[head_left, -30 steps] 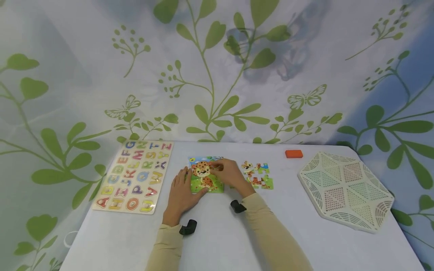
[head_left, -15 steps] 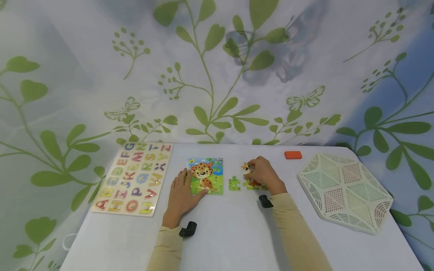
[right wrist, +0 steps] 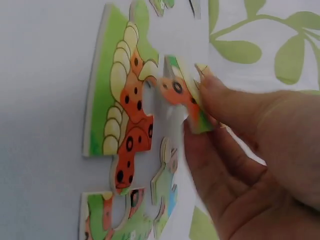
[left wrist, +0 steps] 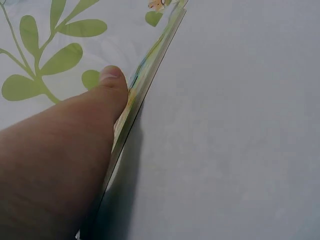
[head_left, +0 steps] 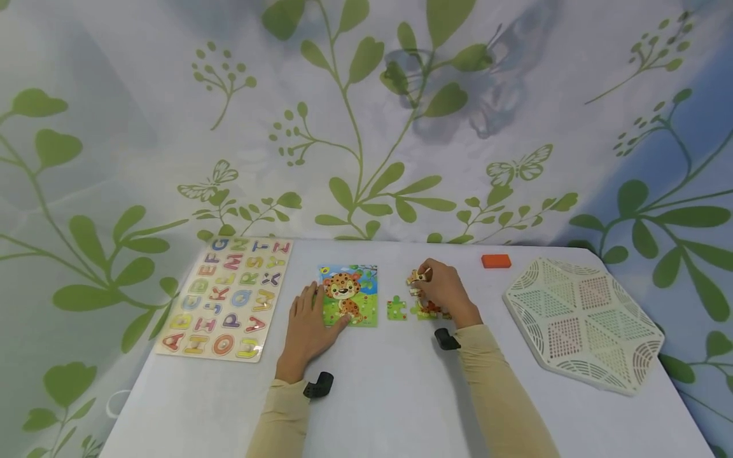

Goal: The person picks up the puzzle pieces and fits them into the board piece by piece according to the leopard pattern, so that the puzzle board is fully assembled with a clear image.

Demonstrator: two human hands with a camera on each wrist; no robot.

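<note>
A square leopard picture puzzle lies flat on the table. My left hand rests against its left side, fingers extended, with the thumb at its lower edge. In the left wrist view that thumb presses on the thin edge of the puzzle. Farther right, my right hand is above a group of loose puzzle pieces. Between thumb and fingers it pinches a spotted orange and green puzzle piece, tilted above other spotted pieces. The hand hides part of that group in the head view.
Left of the puzzle lies an alphabet board. A green puzzle piece sits between the puzzle and the group. An orange block is near the back edge, and a white patterned hexagonal tray is at the right.
My right hand has moved from the leopard puzzle rightward to the loose pieces and now lifts one between its fingertips. The left hand has stayed in place.
</note>
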